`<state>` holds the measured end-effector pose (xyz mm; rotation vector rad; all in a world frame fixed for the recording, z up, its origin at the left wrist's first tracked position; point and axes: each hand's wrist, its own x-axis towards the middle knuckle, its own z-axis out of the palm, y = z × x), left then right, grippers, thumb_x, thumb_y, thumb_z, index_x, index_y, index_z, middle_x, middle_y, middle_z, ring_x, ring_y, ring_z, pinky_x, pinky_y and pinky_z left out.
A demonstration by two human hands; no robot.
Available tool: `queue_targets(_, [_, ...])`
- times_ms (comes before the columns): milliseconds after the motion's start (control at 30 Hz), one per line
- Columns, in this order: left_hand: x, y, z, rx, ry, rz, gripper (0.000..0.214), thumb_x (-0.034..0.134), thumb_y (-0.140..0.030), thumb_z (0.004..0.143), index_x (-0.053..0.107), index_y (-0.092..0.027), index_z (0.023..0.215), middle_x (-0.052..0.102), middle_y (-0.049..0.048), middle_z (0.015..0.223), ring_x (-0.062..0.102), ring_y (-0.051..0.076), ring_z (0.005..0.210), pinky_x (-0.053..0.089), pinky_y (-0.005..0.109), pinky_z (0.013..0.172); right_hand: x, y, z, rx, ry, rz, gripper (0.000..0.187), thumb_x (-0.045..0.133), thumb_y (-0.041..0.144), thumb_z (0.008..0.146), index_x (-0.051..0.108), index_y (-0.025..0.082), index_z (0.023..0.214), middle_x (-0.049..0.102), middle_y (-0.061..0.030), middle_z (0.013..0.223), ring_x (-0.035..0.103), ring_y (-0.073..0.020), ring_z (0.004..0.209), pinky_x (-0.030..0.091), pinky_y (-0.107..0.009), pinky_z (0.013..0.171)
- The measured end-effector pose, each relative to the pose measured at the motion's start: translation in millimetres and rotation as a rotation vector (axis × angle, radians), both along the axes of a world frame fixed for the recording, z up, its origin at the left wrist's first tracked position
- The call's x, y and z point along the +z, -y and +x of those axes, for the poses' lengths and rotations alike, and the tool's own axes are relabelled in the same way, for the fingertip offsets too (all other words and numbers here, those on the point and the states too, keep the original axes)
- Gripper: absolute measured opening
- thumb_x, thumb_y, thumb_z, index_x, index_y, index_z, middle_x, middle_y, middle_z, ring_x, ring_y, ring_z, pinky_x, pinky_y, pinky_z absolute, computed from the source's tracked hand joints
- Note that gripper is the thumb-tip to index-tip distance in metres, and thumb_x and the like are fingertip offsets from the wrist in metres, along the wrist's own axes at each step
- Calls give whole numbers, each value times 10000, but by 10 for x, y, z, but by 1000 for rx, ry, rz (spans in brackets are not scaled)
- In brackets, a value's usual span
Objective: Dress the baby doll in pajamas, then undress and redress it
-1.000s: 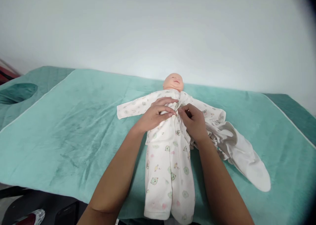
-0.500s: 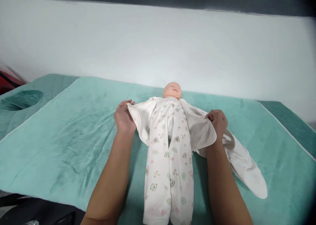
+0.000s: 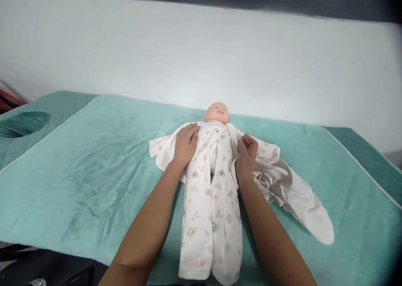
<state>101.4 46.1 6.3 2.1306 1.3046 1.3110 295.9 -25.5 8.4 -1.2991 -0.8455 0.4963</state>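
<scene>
A baby doll (image 3: pixel 216 112) lies on its back on a teal towel (image 3: pixel 94 160), dressed in a white printed sleepsuit (image 3: pixel 212 202). Over the suit lies an opened white printed top. My left hand (image 3: pixel 185 145) rests on the top's left panel by the doll's chest, fingers curled on the cloth. On the other side my right hand (image 3: pixel 246 158) pinches the right panel's edge at the doll's flank. A plain white garment (image 3: pixel 298 198) lies crumpled to the right of the doll, partly under the top's sleeve.
The towel covers a padded table with a darker green cover; its face hole (image 3: pixel 23 122) shows at far left. A white wall (image 3: pixel 201 55) stands just behind the table. The table's front edge runs along the bottom left, with dark floor below.
Half a second ago my hands held the top's two panels spread wide. They have come inward and now lie on the panels close beside the doll's chest.
</scene>
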Motion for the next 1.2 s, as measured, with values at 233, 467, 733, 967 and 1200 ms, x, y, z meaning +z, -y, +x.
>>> queue_targets(233, [-48, -141, -53, 162, -253, 23, 389, 345, -289, 1000, 609, -244, 1281, 653, 69, 1292, 555, 250, 1225, 368, 454, 1062, -136, 101, 199, -21, -117, -122, 402, 530, 490, 868, 495, 195, 1139, 544, -84, 1202, 543, -177, 1100, 436, -332, 1002])
queue_targets(467, [32, -122, -376, 201, -624, -35, 394, 364, -226, 967, 575, -240, 1299, 656, 107, 1240, 614, 294, 1097, 435, 425, 899, -285, 306, 701, -41, 401, -323, 379, 547, 432, 846, 573, 139, 1086, 595, -127, 1116, 550, -243, 1056, 424, -404, 984])
queue_targets(733, [-3, -141, -704, 245, -534, -130, 386, 336, -239, 966, 601, -321, 1235, 674, 36, 1172, 641, 240, 1037, 474, 351, 782, -331, 600, 966, 53, 1129, -558, 355, 454, 287, 893, 584, 129, 1183, 588, -163, 1214, 532, -298, 1143, 415, -441, 1014])
queue_targets(967, [16, -167, -639, 260, -471, -167, 377, 350, -213, 938, 640, -291, 1167, 688, 50, 1126, 650, 260, 1009, 482, 368, 774, 157, 520, 617, 196, 1130, -257, 295, 447, 306, 933, 564, 177, 1171, 568, -136, 1256, 524, -267, 1219, 434, -426, 1039])
queue_targets(1200, [13, -191, -659, 233, -374, -222, 367, 343, -274, 959, 628, -310, 1186, 679, 31, 1190, 644, 245, 1051, 482, 360, 827, 707, -359, -753, 567, 1371, -170, 310, 484, 293, 951, 565, 171, 1224, 609, -104, 1247, 538, -228, 1179, 440, -369, 1018])
